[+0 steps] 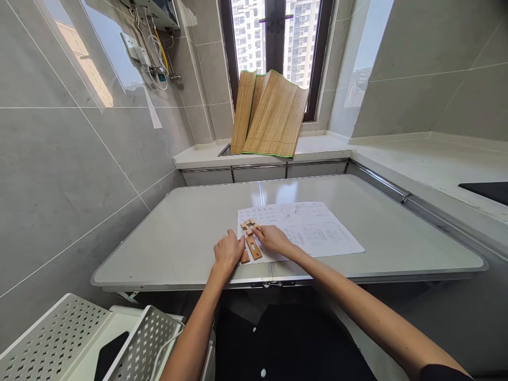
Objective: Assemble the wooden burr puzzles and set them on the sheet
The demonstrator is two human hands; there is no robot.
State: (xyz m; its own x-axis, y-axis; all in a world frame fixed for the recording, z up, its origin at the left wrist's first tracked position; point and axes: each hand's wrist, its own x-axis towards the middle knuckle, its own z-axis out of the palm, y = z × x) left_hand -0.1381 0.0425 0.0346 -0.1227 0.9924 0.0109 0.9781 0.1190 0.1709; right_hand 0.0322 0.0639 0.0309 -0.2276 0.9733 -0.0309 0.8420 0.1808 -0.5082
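Small wooden puzzle pieces lie on the grey folding table (170, 233) at the left edge of a printed paper sheet (305, 227). A cluster of joined wooden blocks (248, 225) sits on the sheet's corner. A flat slotted wooden piece (253, 247) lies just in front of it, and another small piece (245, 257) lies beside my left hand. My right hand (273, 238) rests on the sheet with its fingertips pinched on the block cluster. My left hand (227, 251) lies curled on the table, touching the small piece.
A rolled bamboo mat (270, 114) leans against the window at the back. A white counter (436, 159) runs along the right with a dark hob. A white perforated metal rack (63, 333) stands at the lower left. Tiled wall on the left.
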